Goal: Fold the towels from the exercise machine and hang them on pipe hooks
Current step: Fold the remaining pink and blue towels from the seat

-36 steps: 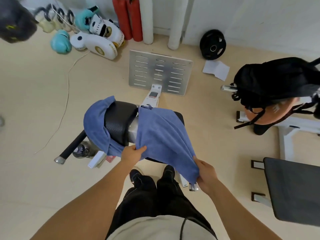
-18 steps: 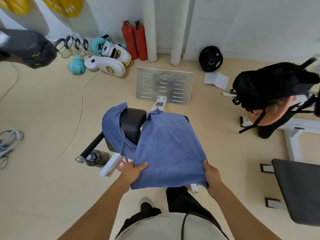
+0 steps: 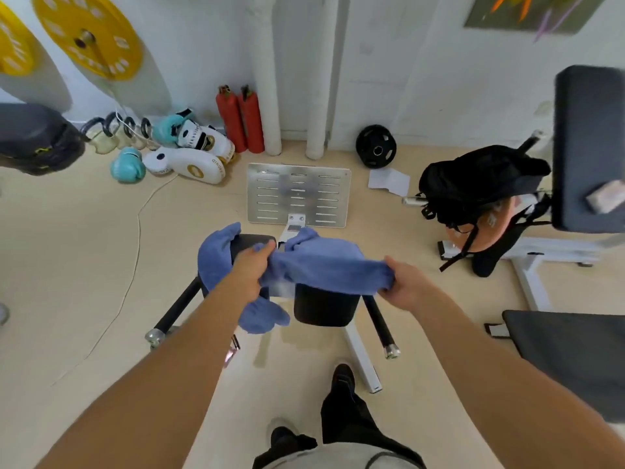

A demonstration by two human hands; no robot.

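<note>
Since half a second ago, when it hung flat and spread between the hands, the towel (image 3: 324,265) has been gathered into a bunched band stretched across above the machine (image 3: 321,306), its far edge now doubled over. At the band's left end the left hand (image 3: 252,269) grips it with fingers curled round the cloth, and at the right end the right hand (image 3: 400,286) pinches the bunched corner in curled fingers. Both hands are raised in front of the person, above the black pad. To the left, a 2nd towel (image 3: 216,255) is draped over the other pad, with a fold of it hanging below the left wrist. Past the pads, on the floor (image 3: 67,265), lies the machine's slotted metal plate (image 3: 297,194). Near the wall stand 2 red extinguishers (image 3: 241,120) beside 2 white pipes (image 3: 267,96). Boxing gloves (image 3: 189,154) lie to their left, and a black weight plate (image 3: 376,147) lies to the right. On the right, a black backpack (image 3: 473,184) rests on a bench. Yellow plates (image 3: 88,32) hang at the upper left.
</note>
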